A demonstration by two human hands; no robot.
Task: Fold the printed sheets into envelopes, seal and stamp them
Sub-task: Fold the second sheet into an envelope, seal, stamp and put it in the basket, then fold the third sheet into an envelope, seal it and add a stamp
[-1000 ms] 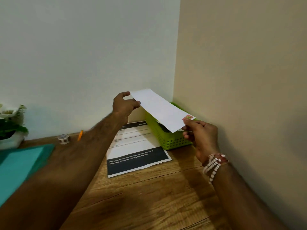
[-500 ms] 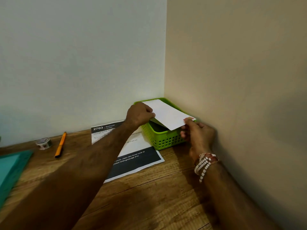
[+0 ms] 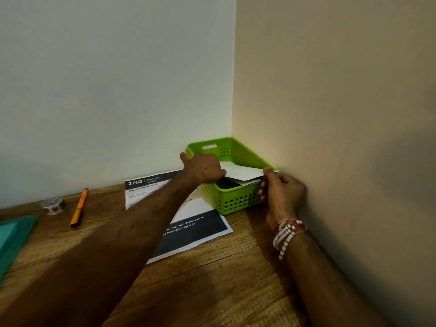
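Note:
A white envelope (image 3: 240,172) lies low inside the green plastic basket (image 3: 236,204) in the corner of the desk. My left hand (image 3: 203,168) grips its left end over the basket's left rim. My right hand (image 3: 280,192) pinches its right end at the basket's near right corner, beside the wall. Another white sheet edge shows just under the envelope. A printed sheet (image 3: 188,223) headed 2703 lies flat on the wood, left of the basket and partly under my left forearm.
An orange pen (image 3: 79,207) and a small roll of tape (image 3: 53,205) lie at the back left near the wall. A teal mat (image 3: 13,239) covers the left edge. Walls close the corner behind and to the right of the basket.
Both hands have lowered the envelope from above the basket down into it. The view has shifted so the basket sits more to the centre.

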